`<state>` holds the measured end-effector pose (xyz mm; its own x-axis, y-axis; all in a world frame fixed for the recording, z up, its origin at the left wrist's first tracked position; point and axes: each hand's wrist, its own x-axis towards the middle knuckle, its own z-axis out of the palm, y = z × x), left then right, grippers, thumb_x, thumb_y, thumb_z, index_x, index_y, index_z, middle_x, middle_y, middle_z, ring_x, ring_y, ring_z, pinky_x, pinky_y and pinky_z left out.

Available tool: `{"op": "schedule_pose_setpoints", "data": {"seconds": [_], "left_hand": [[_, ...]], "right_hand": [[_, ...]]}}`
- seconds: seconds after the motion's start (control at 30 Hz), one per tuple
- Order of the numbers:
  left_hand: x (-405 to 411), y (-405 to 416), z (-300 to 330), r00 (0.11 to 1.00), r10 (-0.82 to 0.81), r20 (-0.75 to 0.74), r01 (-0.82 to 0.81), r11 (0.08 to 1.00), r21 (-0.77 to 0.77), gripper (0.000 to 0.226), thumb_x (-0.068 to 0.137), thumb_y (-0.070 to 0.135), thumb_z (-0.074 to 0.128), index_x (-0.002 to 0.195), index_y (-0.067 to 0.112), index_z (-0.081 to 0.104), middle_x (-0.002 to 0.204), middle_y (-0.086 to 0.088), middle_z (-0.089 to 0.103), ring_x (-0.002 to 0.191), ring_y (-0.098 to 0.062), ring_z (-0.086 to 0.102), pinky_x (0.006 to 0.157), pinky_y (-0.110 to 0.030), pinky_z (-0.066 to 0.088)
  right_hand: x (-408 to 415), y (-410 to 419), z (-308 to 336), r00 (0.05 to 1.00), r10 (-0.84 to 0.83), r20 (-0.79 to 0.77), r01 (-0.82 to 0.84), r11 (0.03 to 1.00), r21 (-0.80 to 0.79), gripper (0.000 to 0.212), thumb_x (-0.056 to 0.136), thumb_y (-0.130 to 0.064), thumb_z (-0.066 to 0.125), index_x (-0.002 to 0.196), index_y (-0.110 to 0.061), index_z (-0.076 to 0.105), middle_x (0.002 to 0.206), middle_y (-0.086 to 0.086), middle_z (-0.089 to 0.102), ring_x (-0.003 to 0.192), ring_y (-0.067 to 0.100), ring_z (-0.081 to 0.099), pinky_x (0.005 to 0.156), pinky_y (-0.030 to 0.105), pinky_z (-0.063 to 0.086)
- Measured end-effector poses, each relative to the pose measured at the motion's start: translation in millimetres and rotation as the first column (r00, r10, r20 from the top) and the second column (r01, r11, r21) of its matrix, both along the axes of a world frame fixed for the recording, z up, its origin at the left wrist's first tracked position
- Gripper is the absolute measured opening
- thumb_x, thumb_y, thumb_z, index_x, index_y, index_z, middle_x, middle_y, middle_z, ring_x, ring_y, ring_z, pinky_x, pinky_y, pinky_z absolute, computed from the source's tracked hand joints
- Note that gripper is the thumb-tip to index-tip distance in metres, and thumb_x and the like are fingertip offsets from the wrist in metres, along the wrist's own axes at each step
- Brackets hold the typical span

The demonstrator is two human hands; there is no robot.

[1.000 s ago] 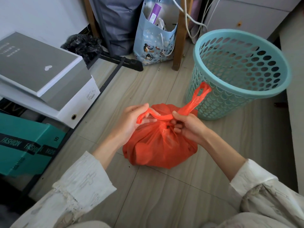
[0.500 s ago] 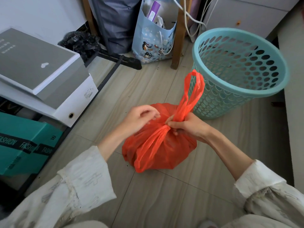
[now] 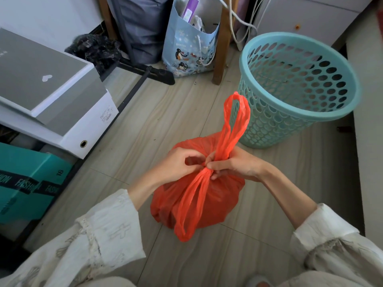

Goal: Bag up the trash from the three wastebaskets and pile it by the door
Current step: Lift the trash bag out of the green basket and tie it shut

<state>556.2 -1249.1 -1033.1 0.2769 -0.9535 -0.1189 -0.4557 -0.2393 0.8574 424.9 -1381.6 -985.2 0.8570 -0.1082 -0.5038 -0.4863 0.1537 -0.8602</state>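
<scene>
Head camera view, looking down at an orange plastic trash bag (image 3: 209, 201) that sits full and rounded on the pale wood-look floor (image 3: 157, 112), directly in front of me. Both of my hands meet at the bag's gathered neck. My left hand (image 3: 176, 164) pinches the twisted plastic at the knot from the left side, and my right hand (image 3: 236, 164) closes around the same spot from the right, the two hands touching each other there. One handle loop (image 3: 236, 119) stands up from my right fist. The other handle loop (image 3: 190, 206) hangs down over the front of the bag toward me, its end reaching the floor. Loose cream sleeves (image 3: 107, 226) cover my forearms.

Just beyond the bag, up and to the right, stands a teal wastebasket (image 3: 298, 90) with round holes in its wall. It is upright, and nothing shows inside it. Past it, a wooden furniture leg (image 3: 221, 48) stands on the floor with white cables trailing beside it. A blue paper gift bag printed with penguins (image 3: 186, 50) leans behind that leg. To my left are a grey-lidded white box (image 3: 53, 94) and, below it, a teal box (image 3: 31, 181) lettered FASHION.
</scene>
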Motion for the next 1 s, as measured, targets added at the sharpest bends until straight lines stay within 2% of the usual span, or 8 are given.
{"op": "schedule_pose_setpoints", "data": {"seconds": [0.3,0.37,0.5,0.7,0.77,0.87,0.93,1.0], "left_hand": [[-6.1,0.2,2.4,0.993,0.108,0.038,-0.109,0.994,0.012,0.009,0.076,0.024,0.063,0.071,0.031,0.060,0.068,0.018,0.059,0.062,0.003,0.052,0.064,-0.017,0.040],[-5.9,0.7,2.1,0.990,0.139,0.030,-0.140,0.990,0.025,0.020,0.077,0.021,0.064,0.065,0.035,0.056,0.067,0.017,0.060,0.061,0.003,0.052,0.065,-0.019,0.041],[-4.4,-1.0,4.4,0.985,0.175,-0.004,-0.175,0.983,0.064,0.020,0.075,0.025,0.062,0.060,0.036,0.055,0.065,0.015,0.060,0.062,0.002,0.053,0.067,-0.022,0.043],[-3.2,-1.0,5.7,0.985,0.168,-0.029,-0.164,0.982,0.094,0.005,0.075,0.031,0.058,0.074,0.030,0.062,0.076,0.005,0.066,0.076,-0.014,0.061,0.078,-0.034,0.046],[-3.4,2.0,6.6,0.984,0.165,-0.061,-0.163,0.986,0.036,0.018,0.073,0.035,0.060,0.086,0.025,0.067,0.092,-0.005,0.071,0.092,-0.022,0.064,0.089,-0.043,0.048],[-4.3,7.5,17.8,0.987,0.097,-0.129,-0.098,0.995,-0.003,0.036,0.054,0.054,0.053,0.074,0.025,0.063,0.076,0.010,0.069,0.082,-0.014,0.059,0.084,-0.037,0.047],[-3.8,6.7,20.0,0.985,0.091,-0.145,-0.095,0.995,-0.018,0.057,0.051,0.062,0.054,0.078,0.013,0.067,0.079,0.007,0.071,0.081,-0.009,0.057,0.079,-0.031,0.045],[-3.4,5.1,14.8,0.981,0.165,-0.100,-0.163,0.986,0.022,0.046,0.062,0.054,0.056,0.085,0.017,0.068,0.086,-0.002,0.070,0.083,-0.012,0.061,0.086,-0.035,0.047]], "right_hand": [[3.2,10.9,-5.6,0.987,-0.155,0.050,0.163,0.942,-0.294,0.031,0.074,0.012,0.065,0.073,-0.015,0.048,0.066,0.010,0.055,0.042,0.004,0.056,0.045,0.018,0.051],[4.2,12.7,-9.6,0.985,-0.148,0.086,0.171,0.846,-0.505,0.027,0.073,0.000,0.071,0.074,-0.017,0.049,0.073,0.015,0.066,0.046,0.010,0.060,0.054,0.025,0.051],[5.5,13.0,-20.0,0.995,-0.078,0.069,0.099,0.508,-0.856,0.031,0.076,-0.027,0.070,0.099,-0.007,0.062,0.101,0.011,0.069,0.096,0.027,0.064,0.085,0.030,0.042],[6.5,20.2,-20.6,0.991,0.119,0.056,0.020,0.289,-0.957,0.038,0.085,-0.026,0.055,0.114,-0.004,0.047,0.092,0.022,0.059,0.088,0.042,0.058,0.073,0.044,0.050],[7.4,22.6,-18.5,0.980,0.186,0.069,0.016,0.270,-0.963,0.030,0.084,-0.019,0.055,0.109,-0.002,0.049,0.090,0.023,0.058,0.089,0.041,0.056,0.072,0.043,0.047],[9.4,25.9,-27.8,0.968,0.249,0.036,-0.034,0.272,-0.962,0.026,0.082,-0.011,0.055,0.107,-0.004,0.053,0.098,0.019,0.061,0.093,0.036,0.054,0.081,0.040,0.044],[11.2,27.2,-32.2,0.983,0.168,0.080,0.009,0.389,-0.921,0.017,0.081,-0.007,0.055,0.097,-0.009,0.055,0.096,0.018,0.063,0.091,0.036,0.056,0.077,0.032,0.037],[13.4,25.4,-29.1,0.994,-0.004,0.112,0.090,0.615,-0.783,0.008,0.082,-0.006,0.056,0.086,-0.012,0.057,0.086,0.011,0.066,0.082,0.025,0.060,0.075,0.031,0.041]]}}
